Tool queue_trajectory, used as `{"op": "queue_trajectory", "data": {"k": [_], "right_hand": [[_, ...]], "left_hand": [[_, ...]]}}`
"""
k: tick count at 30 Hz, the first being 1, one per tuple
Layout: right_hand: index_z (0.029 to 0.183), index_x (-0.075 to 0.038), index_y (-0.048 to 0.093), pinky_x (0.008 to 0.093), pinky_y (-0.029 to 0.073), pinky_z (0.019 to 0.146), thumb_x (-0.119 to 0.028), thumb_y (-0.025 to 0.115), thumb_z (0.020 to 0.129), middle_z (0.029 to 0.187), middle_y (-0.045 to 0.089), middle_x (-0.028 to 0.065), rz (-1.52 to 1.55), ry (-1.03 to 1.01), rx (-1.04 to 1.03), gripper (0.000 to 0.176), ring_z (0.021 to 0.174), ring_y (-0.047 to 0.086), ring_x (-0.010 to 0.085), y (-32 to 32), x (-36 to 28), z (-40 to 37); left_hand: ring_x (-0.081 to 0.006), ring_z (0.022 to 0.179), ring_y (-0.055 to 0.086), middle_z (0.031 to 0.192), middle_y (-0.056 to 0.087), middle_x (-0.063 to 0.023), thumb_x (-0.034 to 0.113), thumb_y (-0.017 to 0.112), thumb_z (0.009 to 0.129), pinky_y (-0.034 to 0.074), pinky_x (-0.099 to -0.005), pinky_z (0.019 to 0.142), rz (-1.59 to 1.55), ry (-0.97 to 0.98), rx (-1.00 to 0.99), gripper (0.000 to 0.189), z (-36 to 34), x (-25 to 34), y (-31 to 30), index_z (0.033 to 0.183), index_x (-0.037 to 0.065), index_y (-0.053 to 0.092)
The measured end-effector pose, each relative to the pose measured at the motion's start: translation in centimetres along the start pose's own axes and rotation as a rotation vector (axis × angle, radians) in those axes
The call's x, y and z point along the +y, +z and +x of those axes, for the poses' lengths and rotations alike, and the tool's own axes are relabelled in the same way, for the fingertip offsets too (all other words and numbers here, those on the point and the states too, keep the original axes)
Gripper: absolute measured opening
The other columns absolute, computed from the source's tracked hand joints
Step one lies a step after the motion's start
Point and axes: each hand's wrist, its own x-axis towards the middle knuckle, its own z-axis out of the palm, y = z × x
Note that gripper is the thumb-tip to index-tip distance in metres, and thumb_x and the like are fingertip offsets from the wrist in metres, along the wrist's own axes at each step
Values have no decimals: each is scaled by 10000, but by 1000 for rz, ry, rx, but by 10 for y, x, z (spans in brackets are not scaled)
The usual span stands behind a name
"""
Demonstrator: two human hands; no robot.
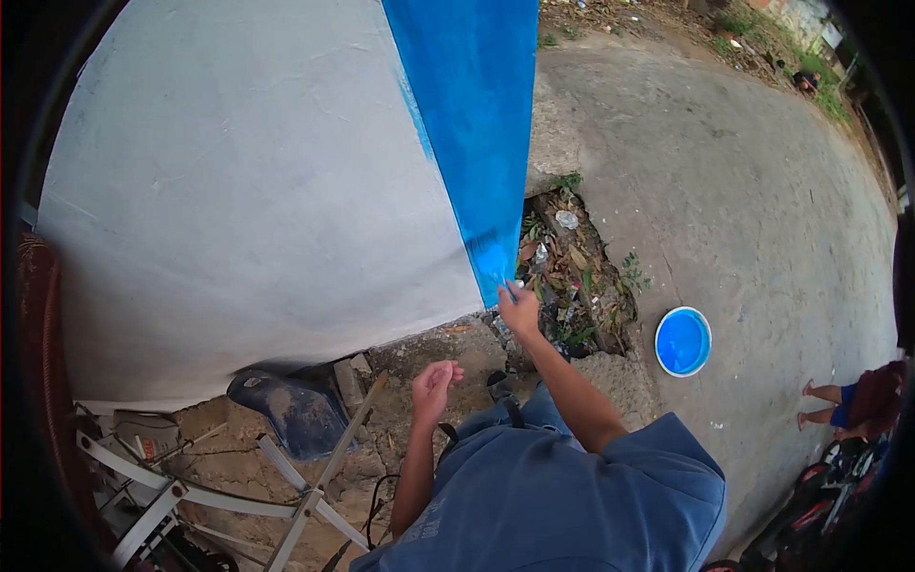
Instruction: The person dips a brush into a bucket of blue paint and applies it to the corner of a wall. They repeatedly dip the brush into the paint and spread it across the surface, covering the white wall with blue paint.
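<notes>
My right hand (519,311) is closed around a small paintbrush (506,280), mostly hidden by the fingers. Its tip is at the bottom of the blue-painted wall strip (477,114), where the paint looks wet and brighter. To the left of the strip is a whitish wall face (238,181), with uneven blue marks along the border. My left hand (435,387) hovers in front of my body below the wall's lower edge, its fingers curled together with nothing visible in them. A round bucket of blue paint (682,341) stands on the concrete to the right.
A hole with leaves and litter (577,276) lies beside the wall's corner. At lower left are a dark plastic seat (291,412) and a metal frame (229,498). A person (863,405) and motorbikes (810,510) are at lower right. Another person (806,82) is far off.
</notes>
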Motion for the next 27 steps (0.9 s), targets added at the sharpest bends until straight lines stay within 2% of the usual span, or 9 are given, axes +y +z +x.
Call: {"op": "queue_trajectory", "data": {"k": [2,4,5,7,8,10,15,23,27], "right_hand": [[1039,72,613,374,484,615,-211,612,806,721,632,247,-55,69,-30,366,643,645,275,16,58,-2],[1041,11,645,309,442,480,-156,584,844,570,581,52,-84,283,-14,265,490,548,106,26,87,0],[1041,11,645,309,442,480,-156,584,844,570,581,52,-80,280,-19,265,490,548,106,29,89,2],[957,71,645,379,494,618,-202,590,814,706,643,195,65,410,-98,313,623,637,238,17,65,5],[957,71,645,379,494,618,-202,590,814,706,643,195,62,416,-98,313,623,637,238,10,48,6],[901,40,659,265,379,417,-135,569,851,587,547,45,296,461,-180,203,454,486,102,6,8,17],[825,45,632,233,324,392,-135,567,863,582,505,23,407,419,-164,195,444,433,80,-12,-65,18],[1091,71,570,184,286,407,-94,539,896,637,481,-10,798,252,-275,257,505,399,53,-66,-155,-2],[1196,65,517,183,292,422,-85,531,904,655,468,-18,750,175,-254,329,536,396,44,-85,-176,-17]], "left_hand": [[-120,788,624,893,664,-80,169,532,917,450,-232,666,4,5,-15,200,-3,2,-3,1006,5,606],[-119,788,623,893,665,-81,171,534,917,449,-230,667,-3,9,-1,202,-1,1,-5,1009,7,606],[-118,788,623,893,665,-81,173,535,917,448,-228,668,-10,4,7,204,-1,0,-8,1012,8,607],[-119,787,623,893,665,-81,174,535,917,447,-228,669,-6,9,21,205,2,1,-10,1014,8,607],[-120,787,623,893,666,-81,174,534,918,446,-228,671,-4,7,30,206,1,1,-10,1016,9,607],[-121,787,623,893,666,-81,173,533,918,446,-229,671,-2,8,27,205,1,6,-6,1015,8,606],[-122,788,623,891,664,-77,171,532,918,446,-232,669,-8,1,8,200,3,5,-1,1005,6,605],[-123,790,620,891,660,-72,150,526,915,447,-235,668,22,6,-24,182,10,6,7,999,6,600],[-124,799,619,900,659,-75,143,523,914,449,-237,668,24,13,-35,180,13,-3,5,1000,4,599]]}}
